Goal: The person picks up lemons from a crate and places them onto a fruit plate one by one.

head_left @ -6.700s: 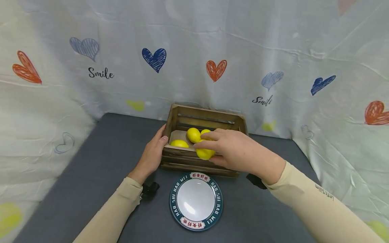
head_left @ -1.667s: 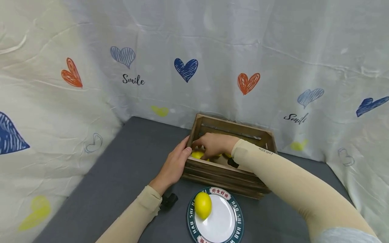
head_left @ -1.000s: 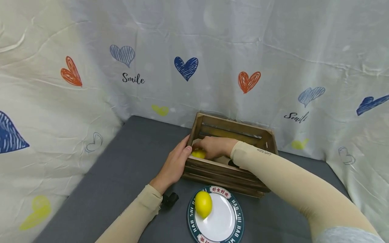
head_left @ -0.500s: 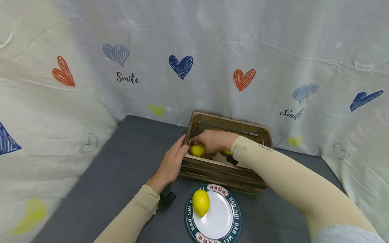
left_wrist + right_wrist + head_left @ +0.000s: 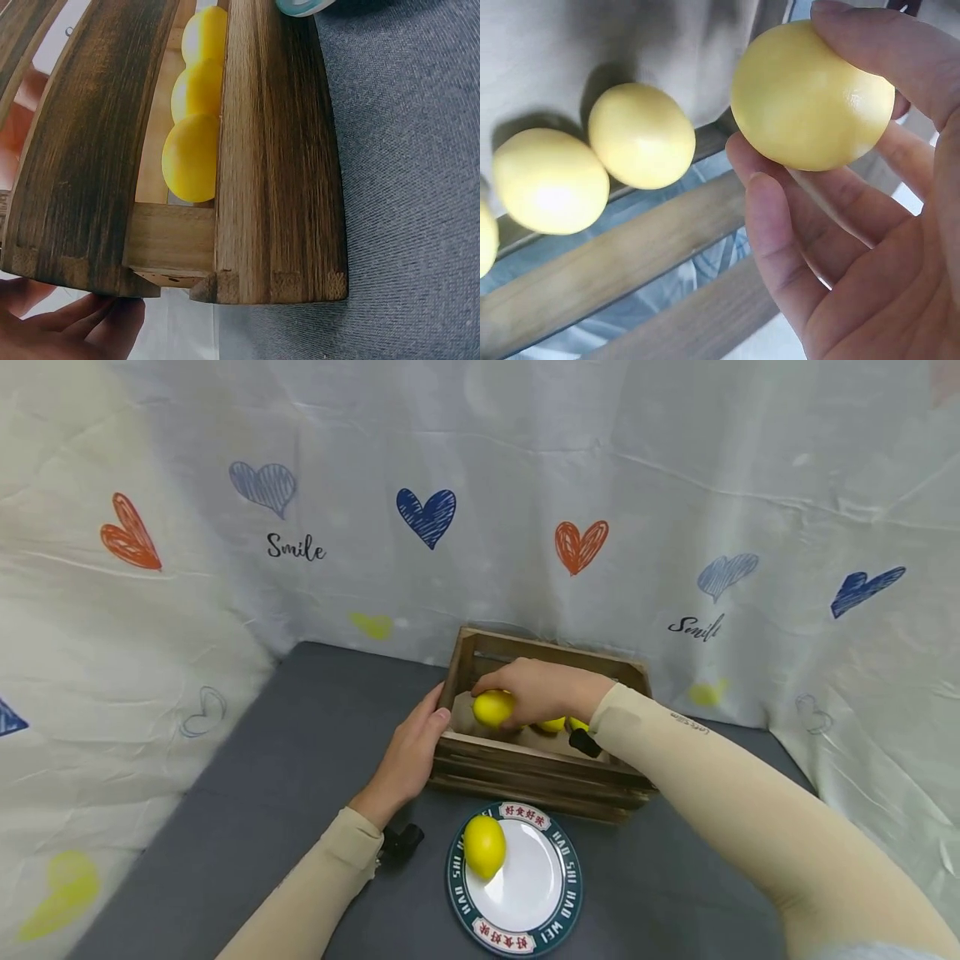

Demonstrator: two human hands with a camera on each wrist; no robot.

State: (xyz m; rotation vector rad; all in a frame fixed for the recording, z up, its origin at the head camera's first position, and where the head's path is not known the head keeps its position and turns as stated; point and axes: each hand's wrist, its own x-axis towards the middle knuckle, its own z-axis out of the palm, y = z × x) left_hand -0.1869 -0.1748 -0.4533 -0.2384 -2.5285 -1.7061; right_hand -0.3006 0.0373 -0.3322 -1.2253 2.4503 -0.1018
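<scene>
My left hand (image 5: 408, 758) grips the left end of a slatted wooden crate (image 5: 525, 772), thumb on the top edge; in the left wrist view its fingers (image 5: 112, 330) curl under the boards. Inside the crate, my right hand (image 5: 546, 692) holds a yellow lemon (image 5: 492, 708) between thumb and fingertips, raised off the crate's bottom. The right wrist view shows that lemon (image 5: 810, 97) clearly, with more lemons (image 5: 641, 135) lying along a crate wall. In front of the crate, a single lemon (image 5: 484, 846) rests on the left part of a white plate (image 5: 525, 881) with a dark green lettered rim.
The crate stands toward the back of a dark grey tabletop (image 5: 300, 752), near a white cloth backdrop (image 5: 495, 460) printed with hearts. A black wrist camera (image 5: 402, 841) sits under my left wrist, left of the plate.
Since the oldest frame, a lemon has come to lie on the plate. My right hand, reaching into the crate's left part, has taken another lemon and raised it. My left hand keeps its hold.
</scene>
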